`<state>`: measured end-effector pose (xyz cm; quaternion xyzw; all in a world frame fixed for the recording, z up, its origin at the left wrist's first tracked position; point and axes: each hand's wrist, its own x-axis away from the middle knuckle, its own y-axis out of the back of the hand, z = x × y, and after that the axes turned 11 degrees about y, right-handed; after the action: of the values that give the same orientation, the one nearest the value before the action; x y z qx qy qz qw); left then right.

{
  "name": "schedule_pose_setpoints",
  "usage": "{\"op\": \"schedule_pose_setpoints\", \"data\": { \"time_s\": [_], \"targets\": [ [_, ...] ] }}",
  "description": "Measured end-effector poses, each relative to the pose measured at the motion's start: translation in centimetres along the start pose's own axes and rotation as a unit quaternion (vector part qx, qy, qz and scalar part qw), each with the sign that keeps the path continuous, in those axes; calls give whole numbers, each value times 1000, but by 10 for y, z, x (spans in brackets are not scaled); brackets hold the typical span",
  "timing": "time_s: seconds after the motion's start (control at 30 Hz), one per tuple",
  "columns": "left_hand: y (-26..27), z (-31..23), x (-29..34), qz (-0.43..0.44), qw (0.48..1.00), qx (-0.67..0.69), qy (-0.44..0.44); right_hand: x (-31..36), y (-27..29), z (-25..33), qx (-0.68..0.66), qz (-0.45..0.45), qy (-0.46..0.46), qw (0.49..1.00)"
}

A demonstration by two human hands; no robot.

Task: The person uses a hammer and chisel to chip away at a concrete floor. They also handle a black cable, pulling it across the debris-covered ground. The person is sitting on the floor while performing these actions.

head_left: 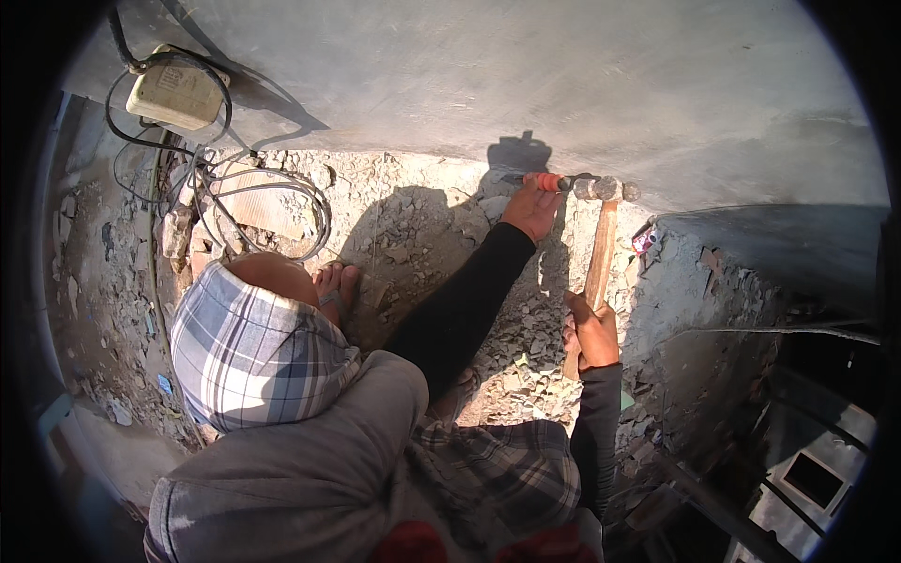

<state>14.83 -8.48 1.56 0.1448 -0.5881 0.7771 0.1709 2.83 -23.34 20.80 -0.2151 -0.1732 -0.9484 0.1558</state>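
My left hand (533,212) is closed around the orange-red grip of a chisel (546,182), held almost level along the foot of the grey wall. The chisel's left end lies in shadow, so I cannot make out its tip. My right hand (594,336) is wrapped around the lower part of a hammer's wooden handle (602,253). The hammer's metal head (605,190) is at the right end of the chisel; whether they touch I cannot tell. Broken rubble (404,230) covers the ground under both hands.
A smooth grey wall (526,75) rises ahead. At the far left, a beige box (178,94) hangs by it with black cable (314,192) looped onto the rubble. My sandalled foot (336,286) stands near the cable. A small red wrapper (644,241) lies right of the hammer.
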Motion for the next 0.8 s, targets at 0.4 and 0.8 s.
{"op": "schedule_pose_setpoints", "data": {
  "time_s": [0.4, 0.8],
  "targets": [
    [0, 18, 10, -47, 999, 15, 12, 14, 28, 116, -188, -230, 494, 818],
    [-4, 10, 23, -42, 999, 9, 3, 69, 93, 216, -214, -145, 573, 777]
  ]
}}
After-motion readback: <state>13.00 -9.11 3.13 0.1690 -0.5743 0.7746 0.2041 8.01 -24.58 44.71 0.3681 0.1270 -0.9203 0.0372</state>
